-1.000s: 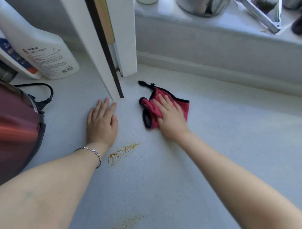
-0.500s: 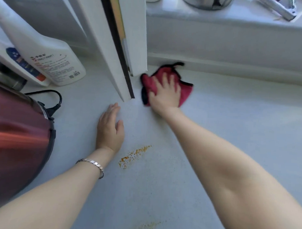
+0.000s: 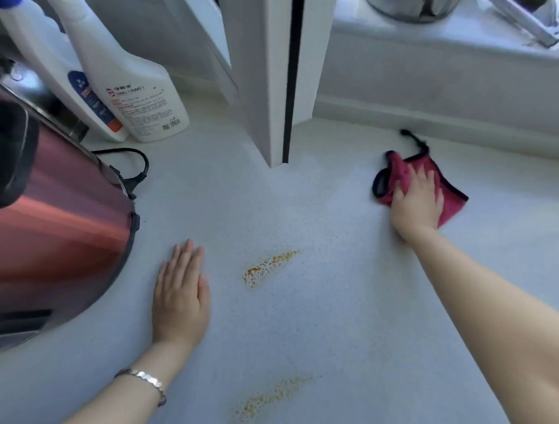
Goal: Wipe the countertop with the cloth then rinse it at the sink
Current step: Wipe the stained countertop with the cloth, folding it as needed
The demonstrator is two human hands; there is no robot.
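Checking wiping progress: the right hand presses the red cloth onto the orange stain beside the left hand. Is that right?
No. The head view shows the right hand pressing the red cloth onto bare countertop near the back wall, well apart from the orange stain, which lies uncovered beside the left hand.

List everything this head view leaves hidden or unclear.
Head view: middle of the cloth, covered by the right hand pressing on it.
Head view: red appliance, cut off by the left edge; its type is unclear.
Head view: small print on the spray bottle, too small to read.
Head view: metal pot on the ledge, cut off by the top edge.
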